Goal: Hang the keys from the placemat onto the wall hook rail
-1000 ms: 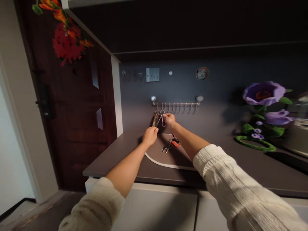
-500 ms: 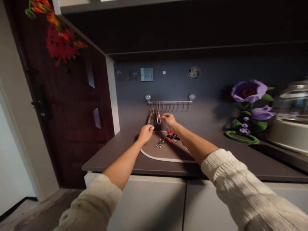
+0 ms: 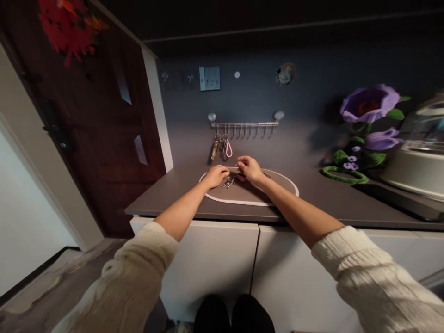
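With its fingers loosely curled over a small bunch of silver metal keys (image 3: 228, 182), the left hand (image 3: 215, 176) seems placed to gather them; the right hand (image 3: 250, 169) hovers half-open beside, grip unclear. Keys lie on the white-edged oval mat (image 3: 243, 202).

Keys (image 3: 228, 182) lie on the mat (image 3: 239, 196) below the hook rack (image 3: 246, 124).

2 cream knit sleeves (image 3: 378, 273), ribbed cuffs | 2 bare hands (image 3: 250, 170) | black legwear or shoes (image 3: 232, 314), unclear which
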### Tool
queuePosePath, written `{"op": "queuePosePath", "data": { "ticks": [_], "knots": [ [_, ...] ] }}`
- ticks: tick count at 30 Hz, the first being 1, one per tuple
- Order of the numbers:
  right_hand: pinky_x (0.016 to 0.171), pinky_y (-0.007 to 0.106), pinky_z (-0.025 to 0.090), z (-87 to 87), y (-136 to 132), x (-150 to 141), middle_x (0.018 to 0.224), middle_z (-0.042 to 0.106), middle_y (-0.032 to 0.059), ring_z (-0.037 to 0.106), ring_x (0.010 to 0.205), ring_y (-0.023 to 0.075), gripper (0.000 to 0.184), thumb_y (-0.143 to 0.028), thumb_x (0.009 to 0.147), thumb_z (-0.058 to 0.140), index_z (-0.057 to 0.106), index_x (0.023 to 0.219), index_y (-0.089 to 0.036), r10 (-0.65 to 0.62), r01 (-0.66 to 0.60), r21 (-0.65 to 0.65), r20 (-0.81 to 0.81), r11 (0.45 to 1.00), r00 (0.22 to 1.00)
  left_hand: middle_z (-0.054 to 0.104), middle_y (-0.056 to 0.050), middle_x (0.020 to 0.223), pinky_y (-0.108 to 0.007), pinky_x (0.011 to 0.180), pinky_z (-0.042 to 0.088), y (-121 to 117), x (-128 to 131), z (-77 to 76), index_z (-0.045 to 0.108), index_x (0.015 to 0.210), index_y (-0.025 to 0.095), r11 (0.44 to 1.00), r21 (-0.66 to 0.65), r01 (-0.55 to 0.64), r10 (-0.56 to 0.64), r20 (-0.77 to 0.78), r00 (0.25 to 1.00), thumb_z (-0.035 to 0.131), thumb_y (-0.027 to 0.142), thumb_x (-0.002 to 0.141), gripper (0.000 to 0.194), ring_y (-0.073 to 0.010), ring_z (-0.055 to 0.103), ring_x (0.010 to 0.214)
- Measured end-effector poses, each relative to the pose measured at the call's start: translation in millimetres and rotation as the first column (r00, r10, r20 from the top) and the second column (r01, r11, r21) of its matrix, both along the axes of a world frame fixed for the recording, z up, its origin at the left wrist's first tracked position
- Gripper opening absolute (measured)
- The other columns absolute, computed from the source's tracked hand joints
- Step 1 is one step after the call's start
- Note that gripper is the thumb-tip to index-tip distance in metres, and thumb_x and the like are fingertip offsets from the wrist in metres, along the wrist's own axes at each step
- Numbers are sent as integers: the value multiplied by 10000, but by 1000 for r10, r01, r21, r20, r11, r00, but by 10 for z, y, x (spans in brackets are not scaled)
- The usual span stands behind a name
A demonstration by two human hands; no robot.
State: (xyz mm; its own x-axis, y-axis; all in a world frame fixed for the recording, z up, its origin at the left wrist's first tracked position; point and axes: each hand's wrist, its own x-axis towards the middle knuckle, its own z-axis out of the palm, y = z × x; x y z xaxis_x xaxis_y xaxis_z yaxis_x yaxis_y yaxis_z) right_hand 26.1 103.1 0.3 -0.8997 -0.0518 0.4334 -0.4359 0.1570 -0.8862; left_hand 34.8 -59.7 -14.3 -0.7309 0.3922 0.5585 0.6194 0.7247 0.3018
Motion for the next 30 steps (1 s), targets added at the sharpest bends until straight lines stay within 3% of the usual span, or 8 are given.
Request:
{"op": "queuePosePath", "data": {
  "ticks": [4,10,17,20,26,30],
  "knots": [
    [466,220,385,-112,16,89,604,577,-17,464,418,74,196,-96,748,479,556,919,-150,-24,23,104,6,994,1000,660,-64,886,-259,790,407,-8,-42,-46,673,840,149,997,-71,36,-35,7,999,471,205,792,215,-165,564,845],
    [542,208,381,-138,31,105,466,525,-46,427,422,70,211,-16,660,538,613,804,-151,-44,58,250,-59,966,997,677,-50,895,-243,784,410,7,-69,-60,682,836,160,995,-85,57,-54,32,998,477,200,780,216,-156,579,840],
    [641,226,412,-182,20,40,523,562,-18,481,484,92,206,-26,686,506,624,806,-145,-78,129,374,-148,918,986,674,-49,839,-242,747,409,-12,-105,-81,683,802,143,995,-74,65,-62,40,997,491,215,772,207,-150,572,789],
    [696,231,420,-168,20,53,595,605,12,539,574,110,212,-43,706,493,627,841,-136,-91,168,448,-188,878,978,667,-44,838,-241,739,408,-19,-104,-86,678,804,144,997,-61,46,-44,37,998,502,227,768,197,-143,565,777],
    [791,228,403,-132,11,87,780,658,65,590,729,116,251,-85,769,440,617,945,-115,-102,233,633,-237,739,966,656,-45,843,-254,758,405,-33,-117,-94,662,785,146,999,-31,36,-35,23,999,502,226,772,179,-144,558,790],
    [796,225,402,-130,5,82,796,662,68,594,743,117,259,-91,777,432,619,954,-117,-99,245,652,-253,717,962,648,-39,829,-260,762,406,-35,-112,-76,646,764,146,999,10,31,-31,23,999,507,212,767,154,-140,551,780]
  ]
}}
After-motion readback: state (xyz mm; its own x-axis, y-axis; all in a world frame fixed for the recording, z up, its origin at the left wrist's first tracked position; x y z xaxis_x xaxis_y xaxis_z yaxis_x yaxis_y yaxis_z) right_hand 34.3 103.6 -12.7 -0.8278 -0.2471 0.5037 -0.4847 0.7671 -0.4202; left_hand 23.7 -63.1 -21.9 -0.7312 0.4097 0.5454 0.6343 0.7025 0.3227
